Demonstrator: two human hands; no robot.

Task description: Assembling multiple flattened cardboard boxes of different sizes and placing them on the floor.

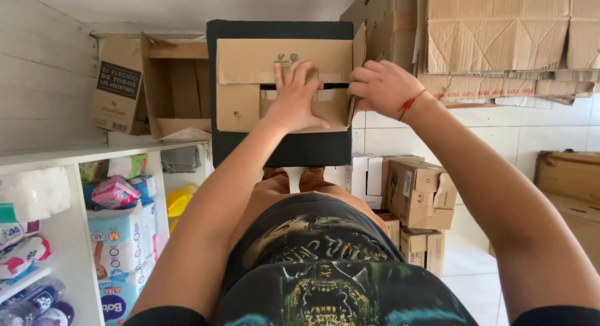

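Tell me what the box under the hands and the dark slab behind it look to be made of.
Box: plain brown cardboard, matte, with folded flaps and creases showing. Dark slab: black, flat, dull finish; possibly board or foam, hard to tell. The left hand presses a flap; the right hand grips the edge.

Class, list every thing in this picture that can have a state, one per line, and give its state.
Brown cardboard box on black surface: flaps partly closed, dark gap between them.
Left hand: open, flat on the flaps.
Right hand: fingers curled at the side flap.
Second brown cardboard box: open.
Flattened cardboard sheets: stacked.
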